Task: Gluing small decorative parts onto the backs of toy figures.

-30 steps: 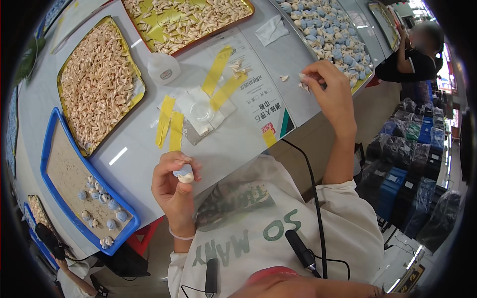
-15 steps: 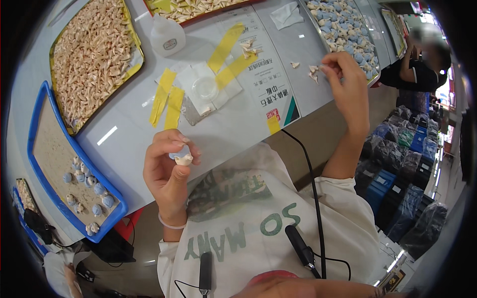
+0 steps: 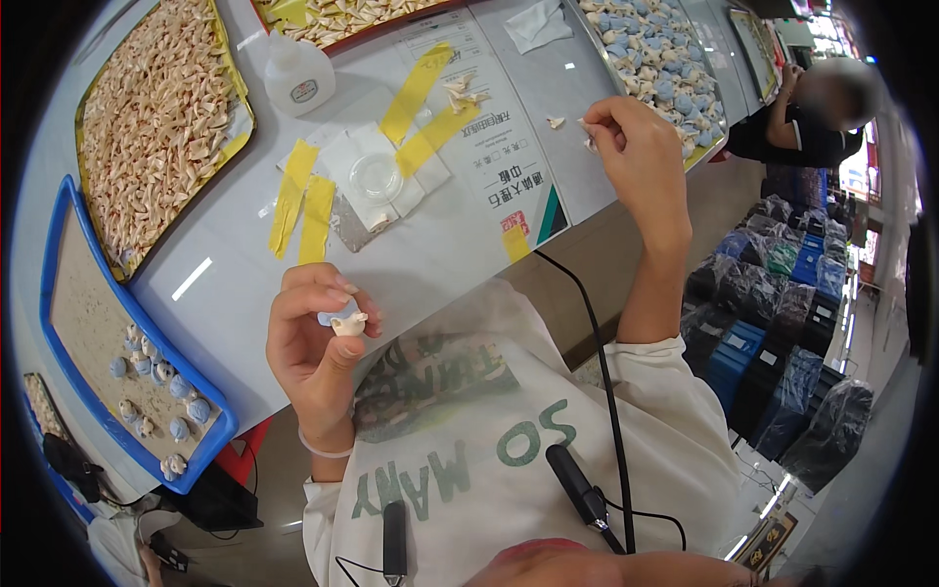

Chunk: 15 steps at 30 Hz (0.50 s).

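Note:
My left hand (image 3: 313, 347) is closed at the table's near edge, holding a small blue-and-cream figurine (image 3: 347, 324) between thumb and fingers. Tiny points stick up from the figurine's cream part. Over the right part of the table, my right hand (image 3: 641, 157) pinches thumb and fingertips together beside small cream pieces (image 3: 590, 145). Whatever sits in that pinch is too small to make out. One loose cream piece (image 3: 556, 122) lies just left of those fingertips. A round clear dish (image 3: 376, 177) stands on white paper between the hands.
A tray of cream pieces (image 3: 161, 127) fills the far left. A blue-rimmed tray (image 3: 223, 428) holds several blue-and-cream figurines. Near the dish are a white squeeze bottle (image 3: 299, 73) and yellow tape strips (image 3: 293, 196). Another tray of blue-and-cream pieces (image 3: 650, 59) stands far right. A black cable (image 3: 599, 362) crosses my front.
The whole view has shifted slightly. My right hand has moved a little left over the small cream pieces, and its fingertips have come together. My left hand keeps holding the figurine, turned slightly.

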Tool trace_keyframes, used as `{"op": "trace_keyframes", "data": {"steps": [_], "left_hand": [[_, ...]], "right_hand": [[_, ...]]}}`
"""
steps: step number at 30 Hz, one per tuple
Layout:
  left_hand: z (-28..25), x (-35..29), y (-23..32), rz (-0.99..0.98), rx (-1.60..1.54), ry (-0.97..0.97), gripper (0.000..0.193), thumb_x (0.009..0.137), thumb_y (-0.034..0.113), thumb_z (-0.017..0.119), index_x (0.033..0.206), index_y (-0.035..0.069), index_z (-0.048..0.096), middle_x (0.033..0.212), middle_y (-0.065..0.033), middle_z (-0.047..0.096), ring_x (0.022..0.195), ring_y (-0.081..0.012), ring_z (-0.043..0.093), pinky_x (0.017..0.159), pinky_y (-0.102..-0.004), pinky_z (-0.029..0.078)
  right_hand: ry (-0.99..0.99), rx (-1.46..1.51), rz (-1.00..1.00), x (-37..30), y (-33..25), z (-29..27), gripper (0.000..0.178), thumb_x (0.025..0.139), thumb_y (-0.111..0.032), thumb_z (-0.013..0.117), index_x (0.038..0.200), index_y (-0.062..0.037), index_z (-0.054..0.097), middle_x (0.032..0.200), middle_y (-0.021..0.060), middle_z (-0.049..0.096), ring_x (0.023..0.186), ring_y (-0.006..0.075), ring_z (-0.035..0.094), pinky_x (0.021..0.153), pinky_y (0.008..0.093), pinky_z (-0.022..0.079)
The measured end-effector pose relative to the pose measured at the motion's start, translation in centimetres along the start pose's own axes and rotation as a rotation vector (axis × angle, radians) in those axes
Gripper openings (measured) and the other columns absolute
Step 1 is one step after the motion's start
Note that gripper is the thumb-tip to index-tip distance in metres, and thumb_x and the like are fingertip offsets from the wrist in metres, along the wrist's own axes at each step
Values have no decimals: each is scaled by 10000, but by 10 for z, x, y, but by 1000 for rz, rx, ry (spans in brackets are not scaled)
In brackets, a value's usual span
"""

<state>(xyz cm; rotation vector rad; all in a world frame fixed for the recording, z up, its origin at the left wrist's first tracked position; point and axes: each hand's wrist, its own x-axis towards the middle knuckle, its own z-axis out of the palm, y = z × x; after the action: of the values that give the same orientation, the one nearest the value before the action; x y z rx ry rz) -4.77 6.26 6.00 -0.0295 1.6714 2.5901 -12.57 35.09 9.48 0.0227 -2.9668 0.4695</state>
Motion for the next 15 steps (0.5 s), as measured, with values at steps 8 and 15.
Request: {"op": "trace_keyframes", "data": {"steps": [8,15], "left_hand": [[0,1,0,-1,-14,-28,315,735,229,689,905,31,513,944,-87,432,708,-162,532,569,-251,443],[3,0,0,-2,66,-12,367,738,297,680,921,53,475,944,-80,421,698,-168,516,544,-232,415]], "right_hand": [[29,-132,-6,-4,-7,3,34,754,-70,549,775,-55,572,757,78,578,670,284,567,599,356,452],[109,-129,-83,-1,-6,14,87,736,-38,541,810,-60,581,776,82,572,653,266,573,568,345,464]]}}
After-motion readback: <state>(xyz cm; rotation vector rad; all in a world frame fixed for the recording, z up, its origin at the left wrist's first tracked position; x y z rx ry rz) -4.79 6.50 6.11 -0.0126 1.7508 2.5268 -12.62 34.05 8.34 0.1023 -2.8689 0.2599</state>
